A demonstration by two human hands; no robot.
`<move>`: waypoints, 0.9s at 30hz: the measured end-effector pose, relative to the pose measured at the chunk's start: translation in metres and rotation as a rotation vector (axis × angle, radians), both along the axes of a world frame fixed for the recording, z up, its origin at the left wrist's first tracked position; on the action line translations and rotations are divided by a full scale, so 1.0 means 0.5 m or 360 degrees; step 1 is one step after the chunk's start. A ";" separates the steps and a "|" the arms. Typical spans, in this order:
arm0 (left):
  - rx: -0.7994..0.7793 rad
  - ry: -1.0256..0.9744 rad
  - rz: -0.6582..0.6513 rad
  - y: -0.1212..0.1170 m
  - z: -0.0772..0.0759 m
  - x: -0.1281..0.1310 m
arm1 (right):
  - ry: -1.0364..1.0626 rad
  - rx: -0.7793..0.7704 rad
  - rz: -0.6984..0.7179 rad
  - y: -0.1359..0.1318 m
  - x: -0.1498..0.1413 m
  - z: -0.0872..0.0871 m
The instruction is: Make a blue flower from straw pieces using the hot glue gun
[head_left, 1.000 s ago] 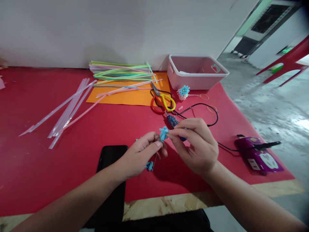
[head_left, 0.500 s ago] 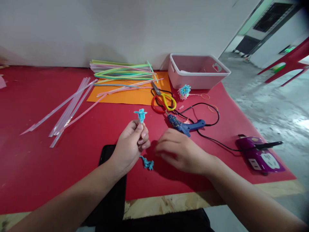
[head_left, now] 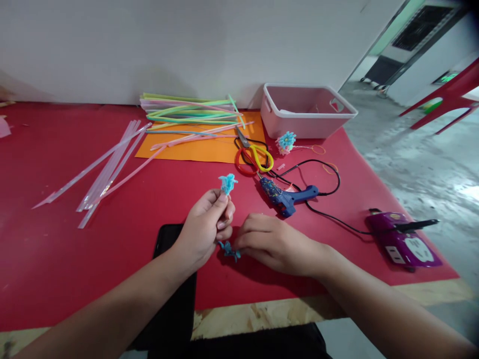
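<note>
My left hand [head_left: 205, 224] is closed, pinching a small light-blue pipe cleaner flower [head_left: 227, 184] upright between thumb and forefinger. Its fuzzy petals stick out above the fingertips. Below it, on the red table surface, lies a second blue pipe cleaner piece [head_left: 228, 250], bent into loops. My right hand [head_left: 275, 242] has come down at that piece's right end, its fingers drawn together and the fingertips on it. Part of the grip is hidden behind the knuckles. Just beyond the right hand rests a blue glue gun [head_left: 288, 197].
Red-and-yellow-handled scissors [head_left: 254, 154] lie on an orange sheet [head_left: 179, 153] beside several coloured pipe cleaners [head_left: 194, 109]. Clear glue sticks [head_left: 108, 169] lie left. Behind stand a pink basket [head_left: 307, 122] and a finished flower [head_left: 287, 141]. A black cord runs to a purple power strip [head_left: 404, 242].
My right hand has moved down and slightly left onto the loose blue piece, which has shifted a little. My left hand has moved slightly right and down, turning the flower.
</note>
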State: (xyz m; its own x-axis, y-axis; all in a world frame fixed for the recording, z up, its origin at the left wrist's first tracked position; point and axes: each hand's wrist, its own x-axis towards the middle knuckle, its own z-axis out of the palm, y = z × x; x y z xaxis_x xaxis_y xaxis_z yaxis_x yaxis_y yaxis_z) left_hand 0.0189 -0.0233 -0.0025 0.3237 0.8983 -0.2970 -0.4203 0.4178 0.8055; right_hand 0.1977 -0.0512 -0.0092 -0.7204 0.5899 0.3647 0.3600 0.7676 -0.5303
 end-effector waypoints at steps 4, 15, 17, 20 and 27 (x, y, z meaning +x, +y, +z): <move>0.0071 0.0086 0.0019 -0.002 -0.003 0.001 | 0.0281 0.0003 -0.0112 0.000 0.003 0.007; 0.0222 0.0348 0.0005 -0.009 -0.019 -0.007 | 0.0604 0.0185 -0.0734 -0.009 0.007 0.018; 0.0257 0.0421 -0.0009 -0.009 -0.020 -0.008 | 0.0666 0.0125 -0.0822 -0.011 0.007 0.012; 0.0315 0.0536 -0.0056 -0.011 -0.015 -0.006 | 0.0838 0.0020 -0.0936 -0.010 0.009 0.002; 0.0494 0.0704 -0.0176 -0.024 0.002 0.000 | 0.1088 -0.0075 -0.0915 0.002 0.004 -0.002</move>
State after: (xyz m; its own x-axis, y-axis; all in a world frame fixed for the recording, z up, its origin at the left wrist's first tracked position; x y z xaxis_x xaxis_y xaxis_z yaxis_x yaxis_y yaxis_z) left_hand 0.0188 -0.0351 -0.0016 0.3253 0.9332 -0.1528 0.0191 0.1551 0.9877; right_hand 0.1996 -0.0501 -0.0103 0.0573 0.8180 0.5724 0.2760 0.5380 -0.7965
